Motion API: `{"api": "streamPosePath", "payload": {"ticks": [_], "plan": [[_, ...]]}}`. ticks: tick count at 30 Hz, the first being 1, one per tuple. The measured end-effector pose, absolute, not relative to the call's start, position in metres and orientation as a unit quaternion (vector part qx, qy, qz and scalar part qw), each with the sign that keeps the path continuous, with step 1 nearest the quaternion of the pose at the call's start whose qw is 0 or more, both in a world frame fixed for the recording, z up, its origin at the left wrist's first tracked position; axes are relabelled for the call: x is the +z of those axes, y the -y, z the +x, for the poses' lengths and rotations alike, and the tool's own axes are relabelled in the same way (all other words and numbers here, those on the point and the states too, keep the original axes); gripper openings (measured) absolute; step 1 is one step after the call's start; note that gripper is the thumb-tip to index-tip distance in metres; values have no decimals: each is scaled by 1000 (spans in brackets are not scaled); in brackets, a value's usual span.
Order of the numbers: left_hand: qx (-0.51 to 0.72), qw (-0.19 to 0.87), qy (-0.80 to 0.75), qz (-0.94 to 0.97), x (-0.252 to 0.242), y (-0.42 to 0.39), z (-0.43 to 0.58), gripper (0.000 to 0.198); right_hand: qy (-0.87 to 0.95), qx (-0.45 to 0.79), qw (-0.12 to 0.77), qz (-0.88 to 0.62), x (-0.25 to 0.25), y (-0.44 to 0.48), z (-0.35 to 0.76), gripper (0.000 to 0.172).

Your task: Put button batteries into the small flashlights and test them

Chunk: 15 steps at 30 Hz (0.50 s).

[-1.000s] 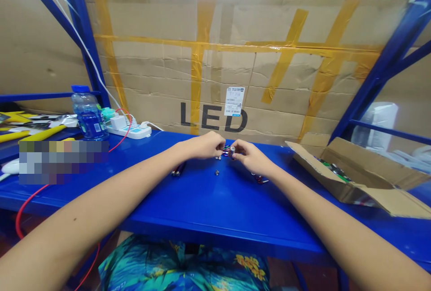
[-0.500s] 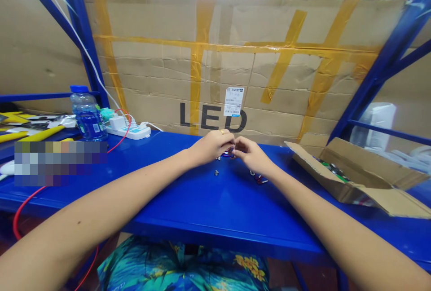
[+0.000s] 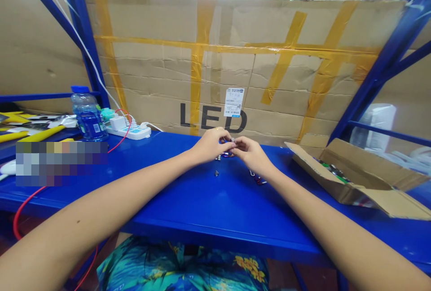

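Observation:
My left hand point(image 3: 212, 144) and my right hand point(image 3: 249, 152) meet fingertip to fingertip above the blue table point(image 3: 202, 196). Both are pinched closed around a tiny pale object point(image 3: 233, 140), too small to name. Below the fingers, partly hidden, lie small red and blue parts point(image 3: 227, 154) and a few little metallic pieces point(image 3: 218, 158). A single small metal piece point(image 3: 216, 173) rests nearer me on the table. Beside my right wrist are thin dark red and white wire-like pieces point(image 3: 258, 179), partly covered by the wrist.
An open cardboard box point(image 3: 350, 165) with green circuit boards point(image 3: 336, 173) stands at right. On the left are a blue-capped bottle point(image 3: 86, 113), a white power strip point(image 3: 131, 131), a red cable point(image 3: 30, 203) and yellow-handled tools point(image 3: 42, 134). A large cardboard sheet point(image 3: 161, 75) rises behind the table.
The left fingers have shifted slightly and opened a small gap between thumb and forefinger, so the pale object shows between the fingertips. The right hand has barely moved.

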State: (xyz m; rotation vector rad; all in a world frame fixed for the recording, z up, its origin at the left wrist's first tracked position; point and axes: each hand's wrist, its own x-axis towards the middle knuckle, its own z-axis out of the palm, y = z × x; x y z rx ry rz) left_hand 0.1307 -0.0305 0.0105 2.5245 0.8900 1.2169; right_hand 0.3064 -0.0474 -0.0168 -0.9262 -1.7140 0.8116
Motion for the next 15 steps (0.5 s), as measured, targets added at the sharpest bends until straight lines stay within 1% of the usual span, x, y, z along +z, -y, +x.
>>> {"api": "streamPosePath", "payload": {"ticks": [2, 3, 4, 6, 8, 10, 13, 15], "plan": [[438, 142, -319, 829, 12, 30, 131, 10, 684, 333, 486, -430, -17, 49, 303, 21], [453, 167, -323, 814, 13, 29, 131, 9, 683, 324, 467, -459, -17, 51, 300, 20], [470, 196, -322, 798, 14, 27, 130, 7, 692, 308, 436, -486, -17, 55, 297, 18], [495, 262, -314, 767, 14, 22, 130, 3, 753, 249, 348, -500, -16, 64, 288, 17], [506, 322, -314, 736, 13, 17, 130, 6, 808, 202, 270, -483, -16, 73, 279, 17], [508, 351, -322, 717, 12, 14, 131, 9, 841, 179, 213, -465, -16, 79, 272, 13], [490, 374, -329, 715, 11, 14, 132, 11, 863, 183, 195, -428, -16, 80, 271, 11], [464, 391, -330, 723, 10, 16, 132, 10, 856, 216, 226, -413, -15, 77, 278, 11]]}}
